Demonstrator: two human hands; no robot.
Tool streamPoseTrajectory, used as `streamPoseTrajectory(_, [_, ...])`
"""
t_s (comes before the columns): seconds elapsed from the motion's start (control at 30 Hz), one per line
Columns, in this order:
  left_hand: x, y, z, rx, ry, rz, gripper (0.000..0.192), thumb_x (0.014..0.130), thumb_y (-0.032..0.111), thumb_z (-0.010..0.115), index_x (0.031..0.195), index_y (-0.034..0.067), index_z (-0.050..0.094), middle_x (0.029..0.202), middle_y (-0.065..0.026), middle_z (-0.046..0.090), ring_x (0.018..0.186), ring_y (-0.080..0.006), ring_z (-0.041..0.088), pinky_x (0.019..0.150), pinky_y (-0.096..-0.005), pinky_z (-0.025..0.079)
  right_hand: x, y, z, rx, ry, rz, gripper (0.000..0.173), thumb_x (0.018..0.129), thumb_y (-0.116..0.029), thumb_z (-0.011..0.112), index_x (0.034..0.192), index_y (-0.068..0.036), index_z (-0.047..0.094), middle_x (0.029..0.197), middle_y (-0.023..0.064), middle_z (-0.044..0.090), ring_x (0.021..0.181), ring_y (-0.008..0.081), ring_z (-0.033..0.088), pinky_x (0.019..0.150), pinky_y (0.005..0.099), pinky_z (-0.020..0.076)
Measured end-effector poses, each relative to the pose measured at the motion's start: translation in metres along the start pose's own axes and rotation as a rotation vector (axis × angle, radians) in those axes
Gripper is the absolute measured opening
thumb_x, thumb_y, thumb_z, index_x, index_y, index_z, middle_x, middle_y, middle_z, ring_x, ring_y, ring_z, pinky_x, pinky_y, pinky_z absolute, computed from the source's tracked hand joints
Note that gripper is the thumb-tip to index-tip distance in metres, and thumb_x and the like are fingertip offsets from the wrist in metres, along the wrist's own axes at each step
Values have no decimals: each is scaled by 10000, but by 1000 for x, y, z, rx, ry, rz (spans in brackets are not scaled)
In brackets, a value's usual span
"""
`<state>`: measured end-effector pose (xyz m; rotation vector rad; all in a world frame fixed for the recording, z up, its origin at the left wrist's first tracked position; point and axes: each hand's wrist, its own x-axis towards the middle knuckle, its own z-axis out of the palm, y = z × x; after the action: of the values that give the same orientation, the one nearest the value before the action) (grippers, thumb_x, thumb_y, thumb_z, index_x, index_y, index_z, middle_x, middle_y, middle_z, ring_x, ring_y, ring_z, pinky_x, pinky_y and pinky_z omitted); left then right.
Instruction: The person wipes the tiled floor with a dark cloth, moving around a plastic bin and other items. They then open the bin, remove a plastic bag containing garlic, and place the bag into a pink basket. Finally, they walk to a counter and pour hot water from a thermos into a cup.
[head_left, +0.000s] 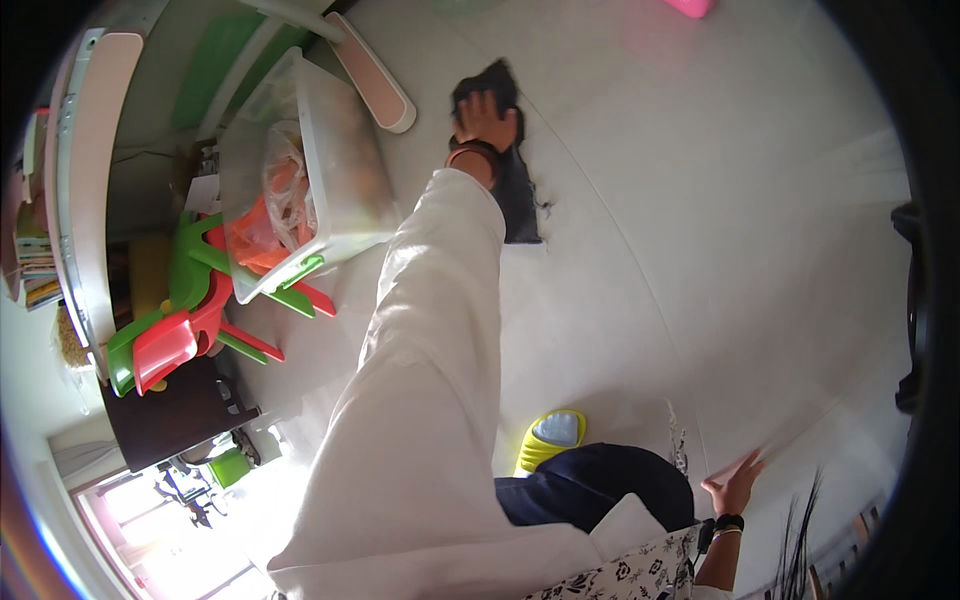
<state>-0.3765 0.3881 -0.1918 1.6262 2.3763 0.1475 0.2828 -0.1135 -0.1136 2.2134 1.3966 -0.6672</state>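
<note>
My left hand (484, 124) lies flat, fingers spread, on a dark cloth (517, 202) with frayed edges, which is spread on the pale smooth floor (585, 300). A dark band and a reddish bangle circle that wrist, below a white sleeve. At the lower right my right hand (735, 486) rests on the floor, thumb and fingers apart, holding nothing; a dark band and a thin bangle are on its wrist. Between the arms show my dark-clad knee and a yellow slipper (551, 439).
Left of the cloth stands a translucent plastic bin (311, 172) holding bags, near a pink-topped furniture foot (375, 75). Red and green plastic chairs (165, 349) stand farther left beside a dark cabinet (165, 420). A pink object (690, 6) is at the top edge.
</note>
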Motion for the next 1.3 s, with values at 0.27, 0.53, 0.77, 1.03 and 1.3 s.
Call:
streamPoseTrajectory(0.27, [-73,3,10,109,-83,618,721,985,582,418,1565,171,297,1643,-90,233,1508,-333,210,1191,-610,129,114,-59,-56,101,200,-176,912,858,-301,753,1548,7,241,1581,310,234,1476,429,241,1197,442,273])
streamPoseTrajectory(0.53, [-26,-89,-24,208,187,174,748,961,582,468,1482,48,420,1542,-203,383,1448,-349,329,1174,-471,282,203,-241,-145,167,457,-662,916,833,-310,792,1527,-9,277,1564,263,313,1444,414,325,1185,435,306])
streamPoseTrajectory(0.77, [-220,-50,-23,132,-234,454,630,918,472,607,1471,197,478,1598,-182,263,1490,-408,188,1168,-642,151,173,-338,-129,-37,398,-387,1184,701,-476,869,1554,-26,183,1544,363,224,1399,549,297,960,608,517])
streamPoseTrajectory(1.03, [-84,-58,-10,352,324,113,634,917,558,530,1314,63,536,1242,-224,557,1168,-441,508,966,-576,424,158,-381,-143,-167,218,-51,1446,526,-485,968,1578,-81,61,1511,431,183,1367,619,296,895,564,568])
streamPoseTrajectory(1.3, [-240,90,-7,341,-570,365,904,901,687,494,1605,227,164,1660,-216,-22,1494,-527,-50,1062,-796,169,155,-388,-132,-164,297,-57,1508,503,-592,941,1582,-35,48,1479,485,209,1317,678,321,1053,624,407])
